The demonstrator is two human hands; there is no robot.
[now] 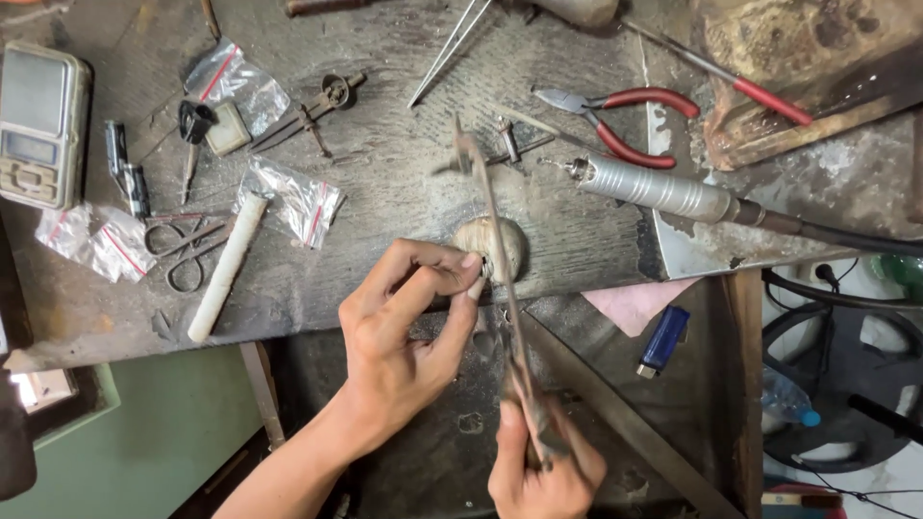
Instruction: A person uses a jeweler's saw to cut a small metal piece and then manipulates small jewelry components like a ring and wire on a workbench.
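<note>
Left hand (404,327) pinches a tiny workpiece (478,281) against the round wooden peg (492,248) at the front edge of the workbench (385,173); thumb and fingertips closed on it. Piece is too small and blurred to identify, possibly a bit of metal. Right hand (543,461) is clenched on the handle of a thin saw (495,279), blade running up past the peg and meeting the piece at the left fingertips. Hands apart, joined only through the saw.

On the bench: rotary handpiece (663,190) with cable right of the peg, red-handled pliers (625,120) above it, small scale (40,125) far left, scissors (187,252), white stick (226,267), clear zip bags (293,200). Blue lighter (663,338) sits below the bench edge, on the right.
</note>
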